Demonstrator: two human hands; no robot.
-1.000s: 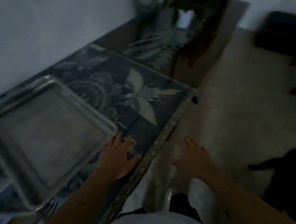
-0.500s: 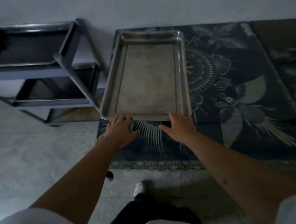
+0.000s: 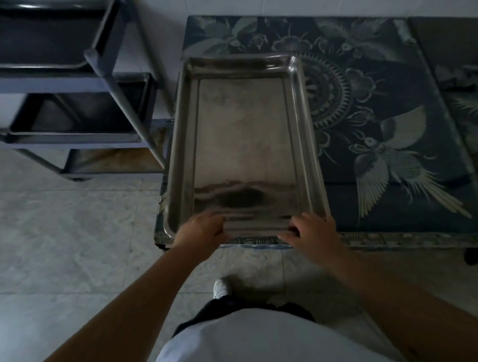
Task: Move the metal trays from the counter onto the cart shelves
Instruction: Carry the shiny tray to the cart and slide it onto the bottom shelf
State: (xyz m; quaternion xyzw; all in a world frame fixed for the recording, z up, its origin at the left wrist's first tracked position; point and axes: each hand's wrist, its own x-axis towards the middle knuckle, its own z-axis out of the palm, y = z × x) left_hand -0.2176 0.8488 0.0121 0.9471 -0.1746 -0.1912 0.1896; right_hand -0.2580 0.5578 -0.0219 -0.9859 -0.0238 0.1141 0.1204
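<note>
A rectangular metal tray lies lengthwise on the counter, which is covered by a dark blue cloth with birds and flowers. The tray's near end sticks out slightly past the counter's front left corner. My left hand grips the near rim at its left corner. My right hand grips the same rim at its right corner. The dark metal cart stands to the left of the counter, with a top shelf, a middle shelf and a bottom shelf.
A white wall runs behind the cart and the counter. The floor is pale tile. My foot in a white shoe stands just in front of the counter. A dark caster shows under the counter's right end.
Both hands have closed on the tray's near rim, where before they lay flat just short of it. The tray has come nearer to the counter's front edge, and I look from closer.
</note>
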